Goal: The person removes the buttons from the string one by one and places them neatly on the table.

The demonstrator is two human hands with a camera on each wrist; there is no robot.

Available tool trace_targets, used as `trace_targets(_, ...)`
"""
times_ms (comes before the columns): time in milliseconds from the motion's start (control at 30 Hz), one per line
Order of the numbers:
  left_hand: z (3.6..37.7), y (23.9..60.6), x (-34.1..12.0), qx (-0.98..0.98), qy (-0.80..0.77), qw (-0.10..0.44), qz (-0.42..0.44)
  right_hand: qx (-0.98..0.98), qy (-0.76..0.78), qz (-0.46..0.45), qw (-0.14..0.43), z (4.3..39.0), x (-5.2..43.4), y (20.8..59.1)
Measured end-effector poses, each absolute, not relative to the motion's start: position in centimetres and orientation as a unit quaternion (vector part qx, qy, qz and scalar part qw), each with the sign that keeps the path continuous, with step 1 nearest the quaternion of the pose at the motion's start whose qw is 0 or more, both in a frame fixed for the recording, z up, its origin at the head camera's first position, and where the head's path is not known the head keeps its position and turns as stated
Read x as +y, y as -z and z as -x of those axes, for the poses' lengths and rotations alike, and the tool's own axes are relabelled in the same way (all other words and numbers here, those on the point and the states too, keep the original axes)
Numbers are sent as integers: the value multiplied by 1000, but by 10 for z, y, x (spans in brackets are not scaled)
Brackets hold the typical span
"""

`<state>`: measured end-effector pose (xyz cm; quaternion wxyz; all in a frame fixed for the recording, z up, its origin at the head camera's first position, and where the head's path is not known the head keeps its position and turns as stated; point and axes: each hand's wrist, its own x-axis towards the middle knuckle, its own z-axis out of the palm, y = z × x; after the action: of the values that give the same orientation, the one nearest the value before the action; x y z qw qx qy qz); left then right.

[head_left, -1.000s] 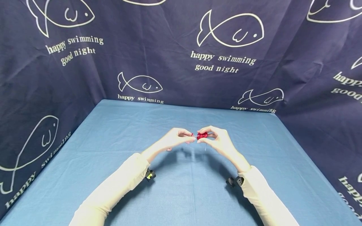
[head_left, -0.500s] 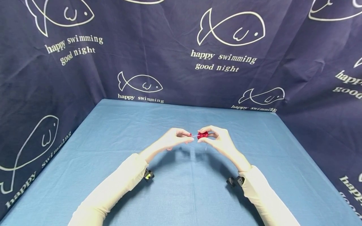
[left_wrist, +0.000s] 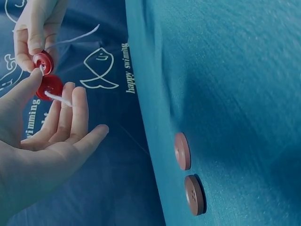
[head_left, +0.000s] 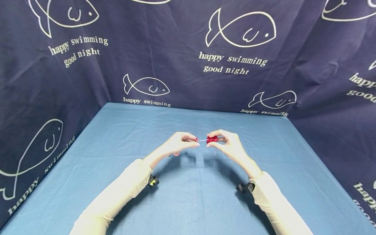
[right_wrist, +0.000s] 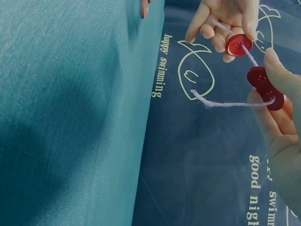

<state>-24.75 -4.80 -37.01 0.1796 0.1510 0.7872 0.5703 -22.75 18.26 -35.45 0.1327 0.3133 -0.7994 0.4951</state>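
In the head view my left hand [head_left: 183, 142] and right hand [head_left: 227, 140] face each other above the table. A pale string [head_left: 202, 140] stretches between them. My left thumb and fingers pinch one red button [left_wrist: 50, 88], with a string end [left_wrist: 61, 99] poking out of it toward the fingers. In the right wrist view, my right thumb and fingers pinch two overlapping red buttons [right_wrist: 258, 76] on the same string. The string's other end [right_wrist: 221, 104] hangs loose past the right fingers.
Two brownish-pink buttons, a nearer one [left_wrist: 194, 195] and another one [left_wrist: 182, 151], lie on the blue tablecloth [head_left: 188, 195] below my left hand. A dark blue curtain [head_left: 188, 55] with white fish prints stands behind the table and along its sides.
My left hand has drawn left with its red button, and the right hand has shifted slightly right. The gap between the hands is wider, and more string shows between the buttons.
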Motion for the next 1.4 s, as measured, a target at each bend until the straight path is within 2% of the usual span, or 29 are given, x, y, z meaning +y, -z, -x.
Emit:
trace_targets(367,247,370,-50,784,-578,176,-144,-805,-489,-306,143,211,176,337)
trace_targets(500,248,371,-51,789,-573,157,-160,-810,-486,-296,140,205,174,329)
trace_targets(600,249,372,-51,791,-568,145,-173,-813,-485,-292,137,205,174,329)
trace_targets(800,250,373,-53,776,-584,182,-158,-808,-486,-302,141,209,178,334)
trace_targets(1067,249,374,-54,785,-575,146,-181,-806,-494,-292,142,209,179,335)
trace_targets(1400,248,373,-55,787,-577,150,-161,-805,-490,-298,150,207,180,331)
